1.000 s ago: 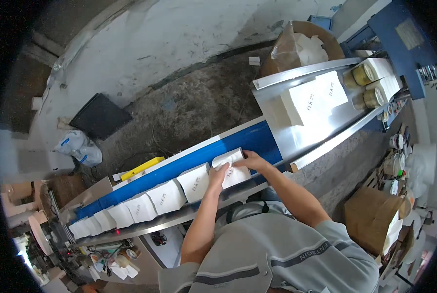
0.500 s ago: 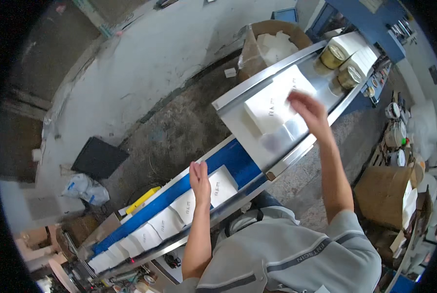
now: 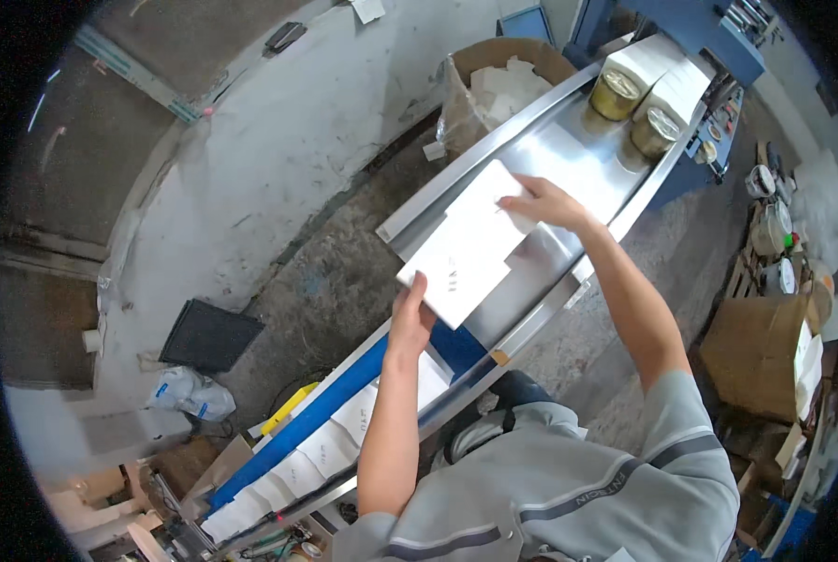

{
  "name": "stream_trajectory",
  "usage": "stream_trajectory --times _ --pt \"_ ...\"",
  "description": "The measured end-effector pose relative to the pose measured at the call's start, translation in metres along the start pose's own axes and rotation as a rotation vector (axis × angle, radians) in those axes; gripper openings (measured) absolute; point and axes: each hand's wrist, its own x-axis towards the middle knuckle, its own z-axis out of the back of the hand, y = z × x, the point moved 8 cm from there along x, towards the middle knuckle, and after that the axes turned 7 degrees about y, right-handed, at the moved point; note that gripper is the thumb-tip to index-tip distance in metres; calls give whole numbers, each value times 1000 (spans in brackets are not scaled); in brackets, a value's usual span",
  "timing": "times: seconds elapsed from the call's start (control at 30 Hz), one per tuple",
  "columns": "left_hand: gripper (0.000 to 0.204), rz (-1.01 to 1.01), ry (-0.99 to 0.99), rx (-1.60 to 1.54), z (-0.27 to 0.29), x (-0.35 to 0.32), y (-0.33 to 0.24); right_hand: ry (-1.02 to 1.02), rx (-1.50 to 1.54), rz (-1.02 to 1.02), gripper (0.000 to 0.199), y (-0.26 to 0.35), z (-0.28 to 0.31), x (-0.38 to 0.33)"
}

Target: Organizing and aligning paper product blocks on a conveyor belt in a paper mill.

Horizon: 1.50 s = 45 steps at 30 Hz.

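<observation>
two hands (image 3: 410,323) (image 3: 543,201) touch two white boxes (image 3: 470,245); two cans (image 3: 634,112) beyond.

Left hand (image 3: 410,323) sits at the near corner of the white sheet stack (image 3: 470,248), and its fingertips are tucked under the edge, so can't see how it grips. Right hand (image 3: 543,201) lies flat over the far part, covering the paper beneath. The small marks on the top sheet are too tiny to make out. White packets (image 3: 297,464) on the blue conveyor belt (image 3: 321,417) blur together toward the lower left.
</observation>
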Motion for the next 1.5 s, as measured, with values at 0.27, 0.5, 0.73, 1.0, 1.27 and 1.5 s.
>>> stream_trajectory --times 0.27,0.5,0.73,1.0,1.27,1.5 --pt "53 -105 -290 -20 85 -49 -14 -127 226 131 64 -3 -3 -21" --pt "47 -295 -508 135 169 -22 -46 -287 335 126 54 -4 22 -61" --pt "33 -40 -443 193 120 23 45 -305 302 68 54 -11 20 -76" --pt "49 122 -468 151 96 -21 130 -299 365 82 55 -13 16 -69" --pt "45 104 -408 95 103 -32 139 -272 368 83 56 -11 9 -67" --pt "40 141 -457 173 114 -35 135 -253 362 72 56 -25 9 -68"
